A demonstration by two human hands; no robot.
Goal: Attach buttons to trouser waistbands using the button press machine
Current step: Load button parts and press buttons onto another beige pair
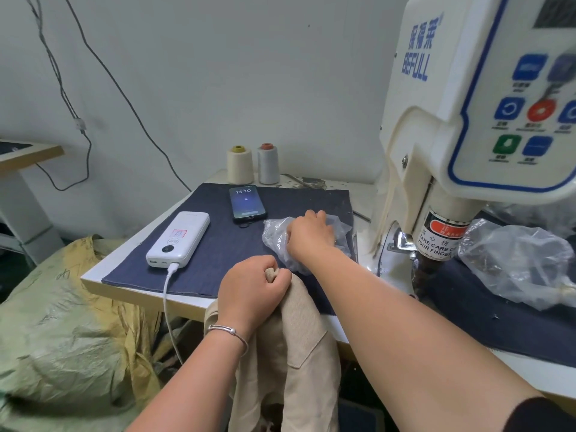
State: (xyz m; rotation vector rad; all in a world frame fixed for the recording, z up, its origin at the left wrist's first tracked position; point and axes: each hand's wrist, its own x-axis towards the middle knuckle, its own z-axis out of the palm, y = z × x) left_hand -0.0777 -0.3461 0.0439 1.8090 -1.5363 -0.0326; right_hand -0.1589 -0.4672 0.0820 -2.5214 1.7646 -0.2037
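My left hand (253, 286) clamps the trousers' (299, 344) waistband end; they hang toward me off the table (93, 277). My right hand (308, 233), fingers curled inside the button bag (274, 235), reaches ahead. The press (433, 244) stands right of both hands, nearer my right; a phone (247, 202) and power bank (179, 238) lie left.

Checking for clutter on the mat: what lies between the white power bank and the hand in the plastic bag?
Only bare dark mat between power bank and right hand, in the head view.
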